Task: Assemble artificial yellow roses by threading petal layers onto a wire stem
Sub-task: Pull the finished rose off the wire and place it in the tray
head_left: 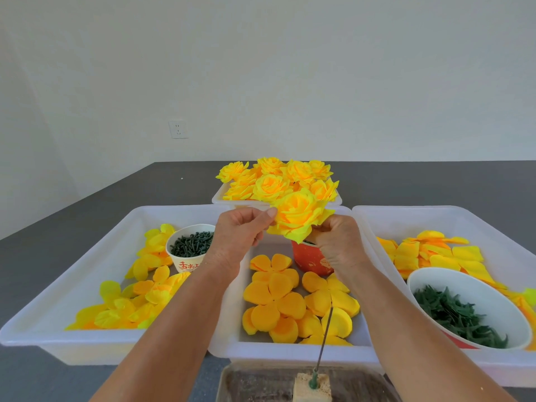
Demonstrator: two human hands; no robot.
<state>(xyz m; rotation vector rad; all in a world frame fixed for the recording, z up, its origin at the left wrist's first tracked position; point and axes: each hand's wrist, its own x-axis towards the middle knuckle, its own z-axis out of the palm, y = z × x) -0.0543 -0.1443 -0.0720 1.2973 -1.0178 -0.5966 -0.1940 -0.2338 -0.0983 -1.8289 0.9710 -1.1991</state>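
I hold a full yellow rose (pixel 298 216) up between both hands, above the middle tray (pixel 290 351). My left hand (pixel 240 230) pinches an outer petal at the rose's left edge. My right hand (pixel 339 242) grips the rose from beneath on its right side; what it holds under the petals is hidden. Flat orange-yellow petal layers (pixel 278 297) lie in the middle tray. A thin wire stem (pixel 324 338) stands upright in a small block (pixel 311 388) at the near edge.
Finished roses (pixel 275 181) fill a far tray. The left tray (pixel 87 285) has yellow petals and a cup of green pieces (pixel 191 246). A red cup (pixel 311 258) stands behind the rose. The right tray (pixel 435 221) holds petals and a bowl of green sepals (pixel 464 311).
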